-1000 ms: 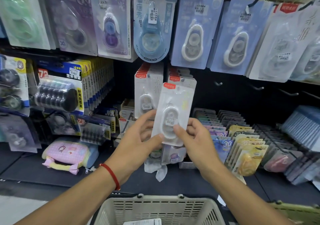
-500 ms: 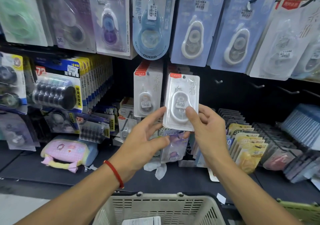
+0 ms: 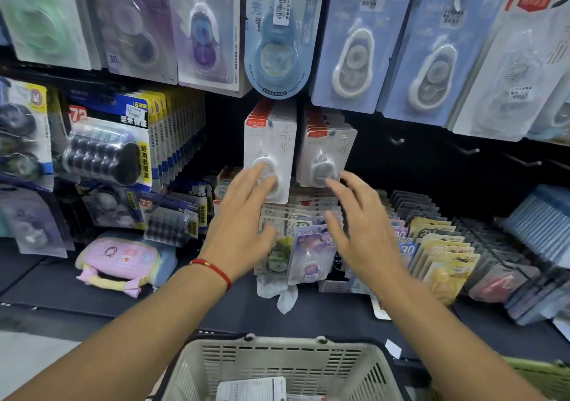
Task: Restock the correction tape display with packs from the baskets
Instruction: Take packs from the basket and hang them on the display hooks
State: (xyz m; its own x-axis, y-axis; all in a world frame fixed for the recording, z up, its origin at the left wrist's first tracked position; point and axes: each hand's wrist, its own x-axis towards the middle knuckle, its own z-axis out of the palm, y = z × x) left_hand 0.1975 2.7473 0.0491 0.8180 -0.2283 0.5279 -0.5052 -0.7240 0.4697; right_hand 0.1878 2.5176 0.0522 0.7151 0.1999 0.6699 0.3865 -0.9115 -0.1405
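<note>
The packs (image 3: 326, 156) hang on their peg beside a fuller row, both hands (image 3: 243, 224) (image 3: 361, 231) open and empty just below, so a careless brush could knock them loose.

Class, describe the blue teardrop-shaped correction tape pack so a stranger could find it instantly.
Start at the top row of hanging packs. Near the middle, right above the two white stacks, hangs the blue teardrop pack. Its neighbours are rectangular cards; only this one is cut to a rounded teardrop outline.

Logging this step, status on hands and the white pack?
Left hand and right hand open, empty. White pack hanging on right stack. Nothing blocking.
</note>
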